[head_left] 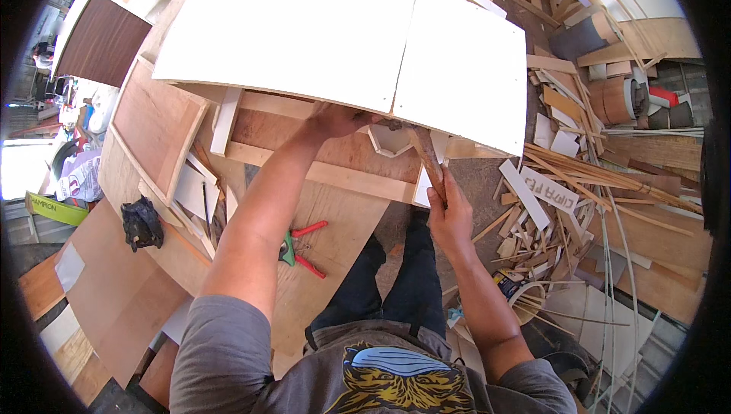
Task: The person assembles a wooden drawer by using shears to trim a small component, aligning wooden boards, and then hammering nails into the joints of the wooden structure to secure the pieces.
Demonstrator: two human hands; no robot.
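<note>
A large white panel (304, 33) with a seam across it lies over a wooden frame (327, 174). My right hand (451, 212) is wrapped round the wooden handle of a hammer (428, 157). The hammer's dark head is up against the panel's near edge, beside the seam. Next to it, my left hand (339, 121) is at the same edge with its fingers curled. What those fingers grip, if anything, is hidden by the edge and the hammer head. Below the frame, a hand tool with red handles and a green part (288, 250) rests on a plywood board (335, 220).
A black plastic bag (142, 224) and a framed plywood panel (156, 128) are to the left. Wood strips and offcuts (544, 216) are heaped on the floor to my right. A dark brown wood-grain panel (103, 39) stands at the far left.
</note>
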